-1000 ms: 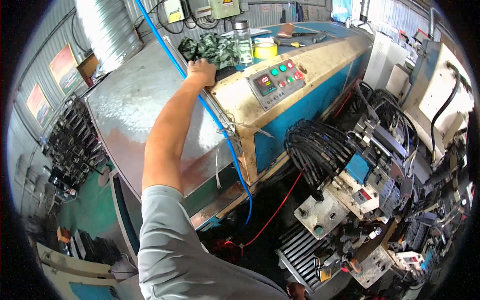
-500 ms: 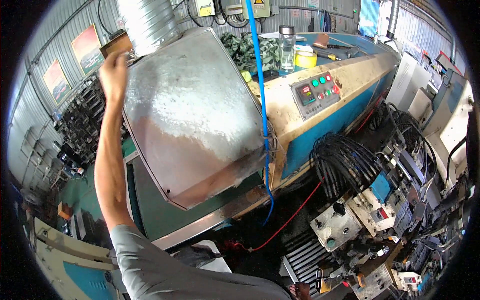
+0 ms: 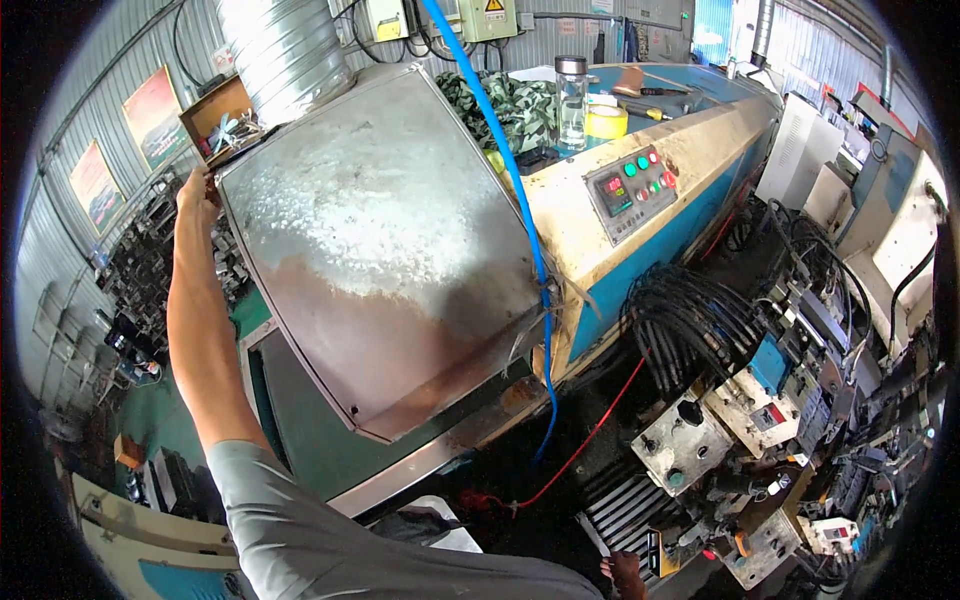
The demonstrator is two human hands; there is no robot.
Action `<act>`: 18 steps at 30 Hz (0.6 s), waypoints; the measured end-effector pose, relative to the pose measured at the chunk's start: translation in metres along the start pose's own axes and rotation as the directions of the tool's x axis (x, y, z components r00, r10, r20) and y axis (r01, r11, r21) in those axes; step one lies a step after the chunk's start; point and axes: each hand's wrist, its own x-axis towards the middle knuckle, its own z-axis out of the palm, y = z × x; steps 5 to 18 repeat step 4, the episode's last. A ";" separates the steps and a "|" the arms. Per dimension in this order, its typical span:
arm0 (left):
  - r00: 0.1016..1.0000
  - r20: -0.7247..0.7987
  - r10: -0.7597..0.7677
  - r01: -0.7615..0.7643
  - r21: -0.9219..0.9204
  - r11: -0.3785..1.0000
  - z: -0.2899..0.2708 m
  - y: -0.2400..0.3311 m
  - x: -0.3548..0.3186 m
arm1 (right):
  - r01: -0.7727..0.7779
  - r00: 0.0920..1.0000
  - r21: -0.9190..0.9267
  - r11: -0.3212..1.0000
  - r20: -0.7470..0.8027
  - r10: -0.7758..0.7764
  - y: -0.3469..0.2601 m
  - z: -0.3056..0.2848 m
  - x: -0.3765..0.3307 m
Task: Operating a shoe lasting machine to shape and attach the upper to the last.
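The left hand [image 3: 196, 192] reaches up and grips the far left corner of the metal lid [image 3: 375, 250], fingers closed over its edge. The lid is a large, dull steel sheet with rust along its lower edge, tilted up over the machine [image 3: 640, 240] (a blue and cream cabinet). A blue hose [image 3: 520, 215] runs down across the lid's right side. Just right of it sits a control panel [image 3: 632, 192] with coloured buttons. On the machine's top behind the lid lie a camouflage cloth [image 3: 510, 105], a clear jar [image 3: 571, 88] and a yellow tape roll [image 3: 606, 122]. A ribbed duct [image 3: 285, 50] rises behind the lid. Black cables [image 3: 690, 325] hang in a bundle at right. The right hand is out of sight.
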 end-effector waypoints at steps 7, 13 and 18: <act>0.955 0.276 -0.106 0.125 -0.049 0.991 -0.016 0.020 0.016 | -0.407 0.903 -0.211 0.889 0.053 0.426 0.009 -0.010 0.039; 0.955 0.276 -0.106 0.125 -0.049 0.991 -0.016 0.020 0.016 | -0.407 0.903 -0.211 0.889 0.053 0.426 0.009 -0.010 0.039; 0.955 0.276 -0.106 0.125 -0.049 0.991 -0.016 0.020 0.016 | -0.407 0.903 -0.211 0.889 0.053 0.426 0.009 -0.010 0.039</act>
